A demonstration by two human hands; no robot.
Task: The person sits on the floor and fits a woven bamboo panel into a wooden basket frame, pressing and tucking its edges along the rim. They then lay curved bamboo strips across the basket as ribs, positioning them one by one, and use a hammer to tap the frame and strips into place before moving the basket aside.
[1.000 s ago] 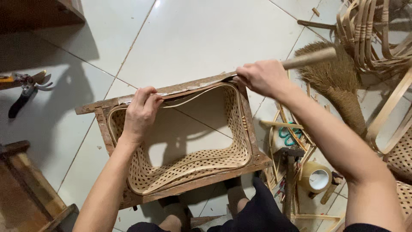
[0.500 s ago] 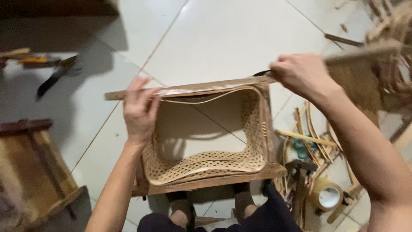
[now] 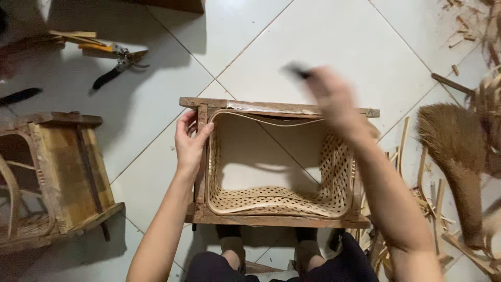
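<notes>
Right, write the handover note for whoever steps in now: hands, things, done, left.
Left hand grips the left side of the wooden frame, steadying it on the tiled floor.
Right hand is raised over the top rail, blurred, holding a dark tool.
Woven cane panel lines the frame's bottom and right sides; a thin cane strip runs under the top rail.
Top edge looks unfinished.
Pruning shears lie upper left.

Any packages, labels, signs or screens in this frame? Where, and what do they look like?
None in view: no package, label, sign or screen.
What is there: wooden frame with woven cane panel on white floor tiles, left hand on its left post.
Pruning shears upper left, unmarked.
</notes>
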